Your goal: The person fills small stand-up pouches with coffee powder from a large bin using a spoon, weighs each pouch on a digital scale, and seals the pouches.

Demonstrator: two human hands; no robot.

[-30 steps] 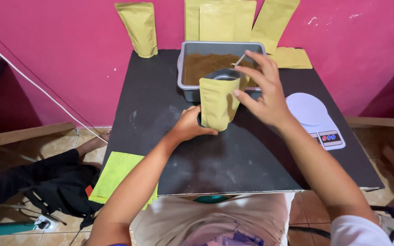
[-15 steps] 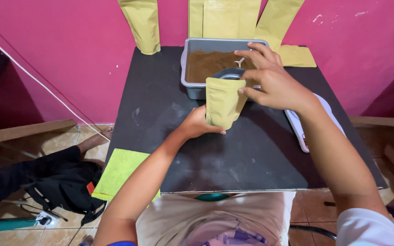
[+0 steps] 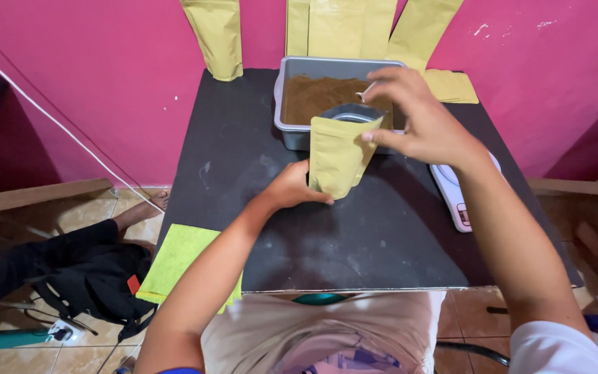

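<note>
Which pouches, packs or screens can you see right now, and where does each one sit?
Open pouch: table middle, upright, tan, held by left hand and right hand.
Single pouch: against pink wall, left of tray, tan.
Pouch row: leaning behind tray, tan.
Flat pouches: table's far right, yellowish.
Scale: right, white, mostly hidden; screen unclear.

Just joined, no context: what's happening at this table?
A person holds an open tan pouch upright on the black table: left hand at its base, right hand pinching its rim. Behind it sits a grey tray of brown powder. More pouches lean on the pink wall; a white scale lies under the right forearm.
</note>
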